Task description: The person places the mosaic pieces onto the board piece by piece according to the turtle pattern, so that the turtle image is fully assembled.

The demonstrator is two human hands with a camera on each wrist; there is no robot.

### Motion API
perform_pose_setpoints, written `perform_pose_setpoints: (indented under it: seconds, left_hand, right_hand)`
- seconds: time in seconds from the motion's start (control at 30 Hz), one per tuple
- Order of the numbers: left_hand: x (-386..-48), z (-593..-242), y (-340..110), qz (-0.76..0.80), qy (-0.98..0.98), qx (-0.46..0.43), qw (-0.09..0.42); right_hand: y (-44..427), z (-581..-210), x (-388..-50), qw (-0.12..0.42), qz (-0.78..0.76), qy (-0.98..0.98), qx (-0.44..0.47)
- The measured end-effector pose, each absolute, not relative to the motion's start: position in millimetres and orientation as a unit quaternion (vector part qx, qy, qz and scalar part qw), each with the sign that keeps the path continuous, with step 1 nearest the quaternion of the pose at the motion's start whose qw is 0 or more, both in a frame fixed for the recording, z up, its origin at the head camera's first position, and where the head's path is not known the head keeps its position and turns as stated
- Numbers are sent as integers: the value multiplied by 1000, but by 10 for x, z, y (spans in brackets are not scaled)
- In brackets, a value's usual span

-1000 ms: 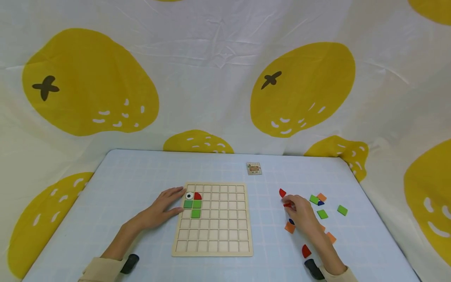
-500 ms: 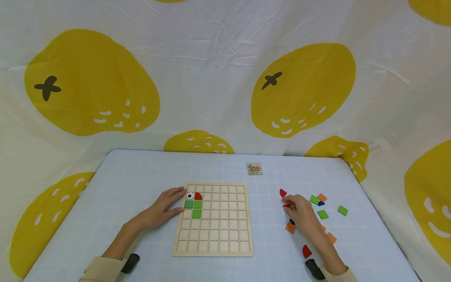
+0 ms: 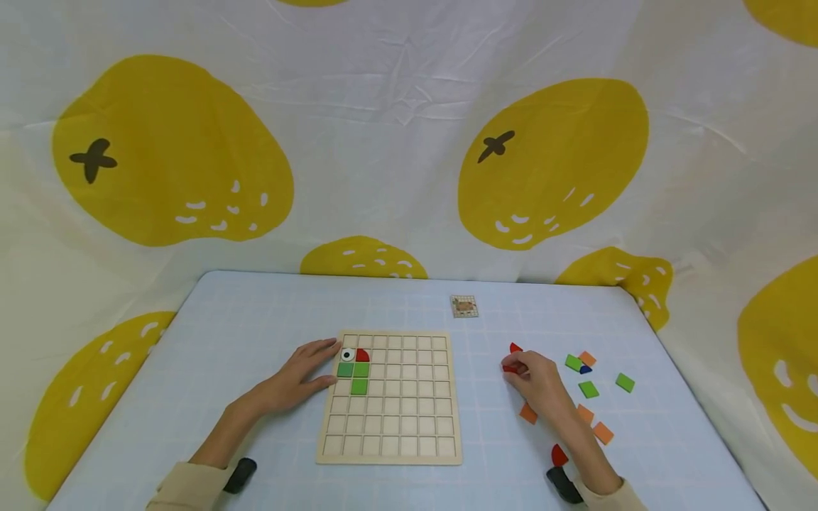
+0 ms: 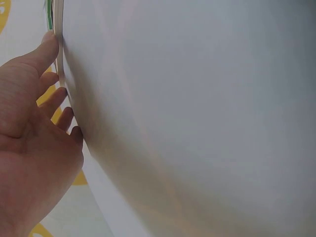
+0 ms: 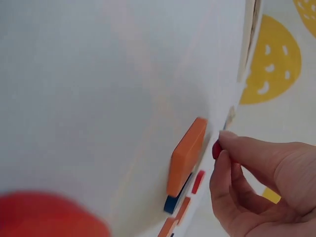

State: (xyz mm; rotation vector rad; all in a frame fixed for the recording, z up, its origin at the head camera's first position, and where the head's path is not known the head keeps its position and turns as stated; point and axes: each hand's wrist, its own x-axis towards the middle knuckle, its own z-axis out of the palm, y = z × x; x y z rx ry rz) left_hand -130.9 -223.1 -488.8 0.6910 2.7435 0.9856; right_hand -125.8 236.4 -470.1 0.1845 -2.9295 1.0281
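A wooden grid board [image 3: 409, 408] lies on the table. In its upper left cells sit a white eye tile [image 3: 347, 355], a red quarter-circle tile [image 3: 362, 355] and several green square tiles [image 3: 359, 386]. My left hand [image 3: 295, 380] rests against the board's left edge, thumb and fingers spread; the left wrist view shows the fingertips touching that edge. To the right of the board, my right hand [image 3: 540, 383] pinches a red tile [image 5: 216, 149] between thumb and forefinger. The fingers partly hide this tile, and another red tile [image 3: 515, 348] lies just beyond them.
Around my right hand lie loose tiles: orange squares [image 3: 603, 433], green squares [image 3: 589, 389], a dark blue piece [image 3: 585, 370] and a red quarter-circle [image 3: 559, 455] by the wrist. A small picture card [image 3: 464, 306] lies behind the board. A patterned curtain [image 3: 383, 163] hangs behind the table.
My right hand has moved slightly left, toward the board, with the red tile in its fingertips. The left hand stays at the board's edge. The head view has shifted slightly.
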Motion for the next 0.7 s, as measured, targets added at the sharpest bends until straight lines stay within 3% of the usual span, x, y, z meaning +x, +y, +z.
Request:
perform_pose_setpoints:
  seconds: [0.7]
  left_hand:
    - [-1325,-4922,-2237,324,914,231,76]
  right_hand:
    - [1743,-4622,-1348,27,387,-915,110]
